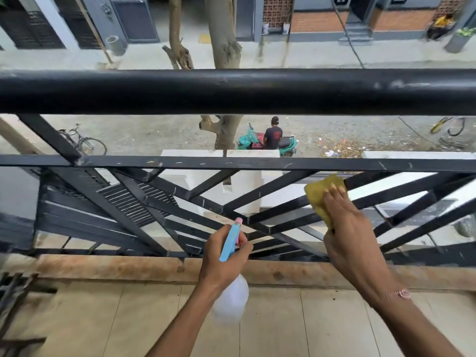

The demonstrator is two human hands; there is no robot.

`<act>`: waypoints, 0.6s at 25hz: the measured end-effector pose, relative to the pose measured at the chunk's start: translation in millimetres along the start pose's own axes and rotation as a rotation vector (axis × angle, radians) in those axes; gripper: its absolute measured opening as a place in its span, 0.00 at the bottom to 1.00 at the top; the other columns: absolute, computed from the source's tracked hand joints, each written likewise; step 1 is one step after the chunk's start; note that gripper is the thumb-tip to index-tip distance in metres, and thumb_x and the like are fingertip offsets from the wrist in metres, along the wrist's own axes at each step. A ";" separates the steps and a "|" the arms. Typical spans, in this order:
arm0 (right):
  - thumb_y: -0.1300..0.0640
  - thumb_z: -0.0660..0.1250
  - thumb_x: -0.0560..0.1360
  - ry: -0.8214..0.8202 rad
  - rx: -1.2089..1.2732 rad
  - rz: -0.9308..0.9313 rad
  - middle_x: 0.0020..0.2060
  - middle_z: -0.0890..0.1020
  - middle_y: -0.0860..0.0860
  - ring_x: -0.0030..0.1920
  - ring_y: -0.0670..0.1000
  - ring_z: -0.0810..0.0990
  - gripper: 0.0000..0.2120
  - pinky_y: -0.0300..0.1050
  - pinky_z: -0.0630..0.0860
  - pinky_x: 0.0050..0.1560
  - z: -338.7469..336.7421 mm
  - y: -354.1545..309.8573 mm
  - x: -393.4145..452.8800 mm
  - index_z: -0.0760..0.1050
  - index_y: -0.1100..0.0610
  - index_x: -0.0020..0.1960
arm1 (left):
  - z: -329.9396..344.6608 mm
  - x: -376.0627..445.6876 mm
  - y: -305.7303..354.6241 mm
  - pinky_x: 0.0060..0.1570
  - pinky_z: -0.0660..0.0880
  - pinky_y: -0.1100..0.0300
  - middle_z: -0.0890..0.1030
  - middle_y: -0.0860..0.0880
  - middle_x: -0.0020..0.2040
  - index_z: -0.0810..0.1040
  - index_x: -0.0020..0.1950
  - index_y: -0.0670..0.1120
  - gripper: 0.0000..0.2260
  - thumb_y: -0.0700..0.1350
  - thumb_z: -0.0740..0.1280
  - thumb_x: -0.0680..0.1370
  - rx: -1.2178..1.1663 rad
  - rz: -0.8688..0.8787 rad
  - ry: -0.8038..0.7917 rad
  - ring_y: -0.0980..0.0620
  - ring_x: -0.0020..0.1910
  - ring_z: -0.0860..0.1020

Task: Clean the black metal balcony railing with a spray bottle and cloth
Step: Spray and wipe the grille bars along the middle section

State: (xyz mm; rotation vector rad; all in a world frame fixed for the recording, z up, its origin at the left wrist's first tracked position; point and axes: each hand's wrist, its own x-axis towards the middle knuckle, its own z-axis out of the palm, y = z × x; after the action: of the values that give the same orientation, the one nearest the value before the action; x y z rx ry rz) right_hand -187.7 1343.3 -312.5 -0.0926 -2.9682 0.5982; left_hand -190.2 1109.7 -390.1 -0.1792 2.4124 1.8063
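Black metal makes up the balcony railing [231,91], whose thick round top rail is seen across the whole view, with a flat bar below it and slanted bars crossing beneath. A yellow cloth [319,194] is pressed against one of the slanted bars on the right side by the right hand [345,228]; its fingers [334,194] are laid nearly straight over the cloth, and a fold of the cloth is seen below the palm. A spray bottle [231,292] is gripped by the left hand [221,258], the fingers curled round the neck under its blue and pink spray head, which is pointed at the place where the slanted bars meet near the middle. The clear body of the bottle hangs below the hand, over the tiled balcony floor [283,325]. A thin band is worn on the right wrist. Beyond the railing, a street is seen below, with a person beside a green scooter [268,143], a tree trunk [224,32] and a bicycle [85,143].
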 end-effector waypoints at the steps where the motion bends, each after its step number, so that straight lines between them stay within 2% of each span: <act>1: 0.76 0.59 0.73 -0.020 0.191 0.104 0.65 0.78 0.62 0.63 0.63 0.77 0.29 0.55 0.77 0.60 5.3 -6.3 -5.4 0.71 0.62 0.73 | -6.5 -1.6 -5.2 0.33 0.78 0.55 0.74 0.54 0.32 0.76 0.37 0.51 0.09 0.43 0.73 0.74 0.022 -0.011 0.039 0.48 0.33 0.76; 3: 0.70 0.58 0.80 -0.140 0.576 0.338 0.53 0.81 0.53 0.48 0.53 0.80 0.23 0.44 0.76 0.43 16.3 -23.6 -18.3 0.75 0.52 0.70 | -20.6 -5.5 -13.7 0.31 0.70 0.64 0.71 0.57 0.30 0.74 0.37 0.49 0.12 0.39 0.74 0.75 0.046 -0.041 0.097 0.56 0.31 0.72; 5: 0.67 0.57 0.82 -0.216 0.898 0.519 0.53 0.83 0.52 0.51 0.51 0.81 0.21 0.40 0.76 0.40 27.2 -41.6 -27.0 0.79 0.47 0.63 | -34.2 -7.4 -23.7 0.32 0.70 0.65 0.71 0.56 0.31 0.74 0.39 0.48 0.11 0.40 0.75 0.75 0.057 -0.038 0.130 0.57 0.31 0.71; 8: 0.67 0.58 0.81 -0.215 1.080 0.632 0.52 0.85 0.53 0.54 0.54 0.82 0.19 0.47 0.78 0.47 42.8 -65.8 -30.1 0.81 0.50 0.60 | -48.0 -7.6 -27.8 0.33 0.77 0.59 0.72 0.52 0.34 0.74 0.42 0.47 0.11 0.42 0.76 0.75 0.055 -0.048 0.138 0.55 0.32 0.74; 9: 0.67 0.59 0.81 -0.202 1.095 0.649 0.50 0.85 0.54 0.53 0.55 0.83 0.18 0.52 0.80 0.50 47.6 -75.5 -29.9 0.81 0.50 0.58 | -52.7 -6.1 -28.2 0.34 0.79 0.57 0.73 0.53 0.34 0.75 0.42 0.47 0.10 0.43 0.76 0.75 0.054 -0.060 0.130 0.55 0.33 0.74; 11: 0.67 0.60 0.80 -0.180 1.096 0.677 0.47 0.85 0.54 0.52 0.59 0.82 0.15 0.63 0.79 0.57 52.9 -92.7 -27.8 0.80 0.50 0.53 | -61.1 -4.6 -27.0 0.34 0.77 0.60 0.74 0.57 0.33 0.77 0.43 0.46 0.08 0.41 0.76 0.75 0.049 -0.070 0.109 0.58 0.33 0.75; 15: 0.67 0.60 0.81 -0.159 1.108 0.712 0.46 0.83 0.54 0.52 0.60 0.81 0.14 0.65 0.77 0.58 55.5 -110.7 -27.1 0.77 0.49 0.49 | -70.1 -4.8 -25.0 0.34 0.75 0.64 0.73 0.55 0.34 0.78 0.43 0.47 0.08 0.42 0.76 0.75 0.084 -0.050 0.110 0.59 0.33 0.76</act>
State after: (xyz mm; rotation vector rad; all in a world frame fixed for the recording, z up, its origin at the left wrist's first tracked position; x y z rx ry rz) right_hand -171.8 1218.0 -322.9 -1.0047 -2.1941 2.2463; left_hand -183.2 1035.6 -393.4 -0.3365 2.5278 1.7132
